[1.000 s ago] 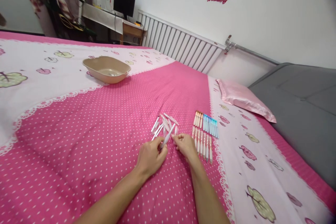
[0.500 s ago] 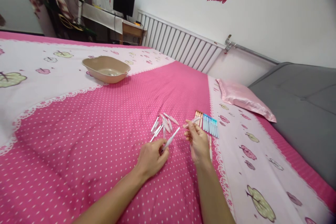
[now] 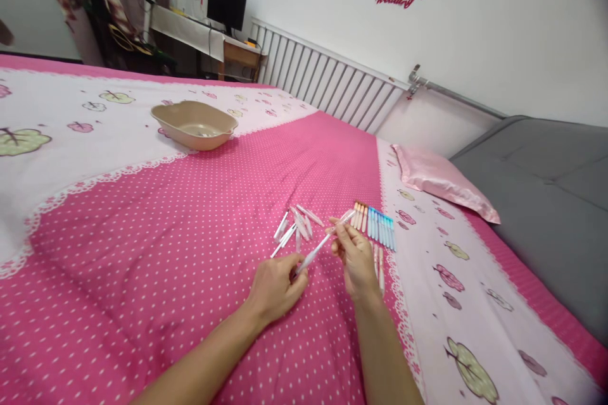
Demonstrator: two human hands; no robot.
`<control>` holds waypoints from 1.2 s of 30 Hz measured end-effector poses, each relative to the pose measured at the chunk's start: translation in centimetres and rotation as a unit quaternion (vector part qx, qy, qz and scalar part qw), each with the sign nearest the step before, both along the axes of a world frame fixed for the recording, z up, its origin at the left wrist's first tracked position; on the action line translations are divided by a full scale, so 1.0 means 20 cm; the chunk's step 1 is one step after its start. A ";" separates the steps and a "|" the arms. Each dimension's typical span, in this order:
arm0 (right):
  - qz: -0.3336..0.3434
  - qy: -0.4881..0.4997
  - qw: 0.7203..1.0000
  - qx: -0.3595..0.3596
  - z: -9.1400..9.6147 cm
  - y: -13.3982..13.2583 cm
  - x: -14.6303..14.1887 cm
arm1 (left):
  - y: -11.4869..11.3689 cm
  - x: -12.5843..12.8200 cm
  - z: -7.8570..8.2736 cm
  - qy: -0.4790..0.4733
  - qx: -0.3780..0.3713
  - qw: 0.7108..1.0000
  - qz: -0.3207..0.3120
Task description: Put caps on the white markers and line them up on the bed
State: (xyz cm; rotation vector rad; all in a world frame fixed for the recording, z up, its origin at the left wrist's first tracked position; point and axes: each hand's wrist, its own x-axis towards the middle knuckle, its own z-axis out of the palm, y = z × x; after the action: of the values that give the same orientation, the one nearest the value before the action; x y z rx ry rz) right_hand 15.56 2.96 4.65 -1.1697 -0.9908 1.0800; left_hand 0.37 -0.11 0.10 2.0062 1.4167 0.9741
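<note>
My left hand (image 3: 278,281) pinches the grip end of a pen's lower part, from which a thin white pen refill (image 3: 323,242) points up and right. My right hand (image 3: 354,259) is closed on a clear pinkish pen barrel (image 3: 346,216). The refill's free end meets the near end of that barrel at my right fingertips; how far it is inside I cannot tell. Loose pen parts (image 3: 299,224), white refills and pinkish tubes, lie in a small pile beyond my left hand. Right of my right hand are a row of blue pens (image 3: 381,229) and several orange-pink pens (image 3: 360,215).
More pinkish pens (image 3: 380,269) lie beside my right wrist. A beige basin (image 3: 194,133) stands farther off on the bed's dotted pink cover (image 3: 190,215). At the right are a pink pillow (image 3: 441,180) and a grey headboard (image 3: 546,183).
The refill in my left hand and the barrel in my right hand were apart and now line up end to end. The barrel has tilted upward; both hands have hardly moved.
</note>
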 end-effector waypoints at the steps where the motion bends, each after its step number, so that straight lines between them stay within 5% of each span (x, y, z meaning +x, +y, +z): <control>1: 0.002 0.001 1.000 -0.002 0.00 0.00 0.00 | 0.00 0.00 0.00 0.001 0.000 1.000 0.000; 19: 0.088 -0.054 0.994 -0.021 0.00 -0.02 -0.05 | 0.00 0.00 0.00 -0.028 -0.018 0.999 -0.001; 36: 0.100 -0.063 0.993 -0.011 0.00 -0.02 -0.05 | 0.01 -0.01 -0.01 -0.034 -0.020 0.999 -0.002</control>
State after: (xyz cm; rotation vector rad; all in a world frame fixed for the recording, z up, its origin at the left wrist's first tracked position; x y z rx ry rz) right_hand 14.46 2.54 4.66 -1.1870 -1.2170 1.1881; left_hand 0.27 0.04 -0.09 1.9283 1.3841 0.9935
